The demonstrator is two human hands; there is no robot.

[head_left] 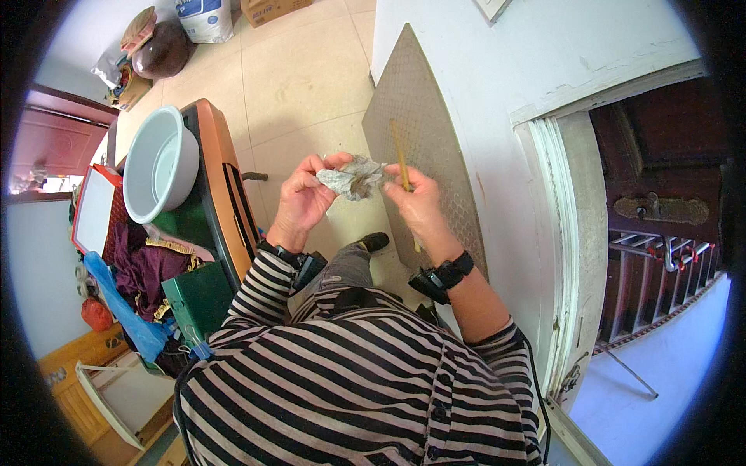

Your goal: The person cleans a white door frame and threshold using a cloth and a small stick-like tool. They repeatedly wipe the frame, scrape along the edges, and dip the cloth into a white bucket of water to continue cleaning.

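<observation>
A crumpled grey-white tissue or cloth (354,177) with brown stains is stretched between my two hands. My left hand (306,195) pinches its left end between thumb and fingers. The right end is pinched by my right hand (415,195), which also has a thin yellowish stick (399,148) lying across its fingers, pointing up and away. Both hands are in mid-air above the tiled floor, in front of my striped shirt. Whether the stick extends below the right hand is hard to tell.
A white plastic basin (161,165) stands on a cabinet (215,175) at left, beside a green box (197,300) and purple cloth (140,262). A grey-brown patterned board (428,140) leans on the right wall. A dark door (658,151) is farther right.
</observation>
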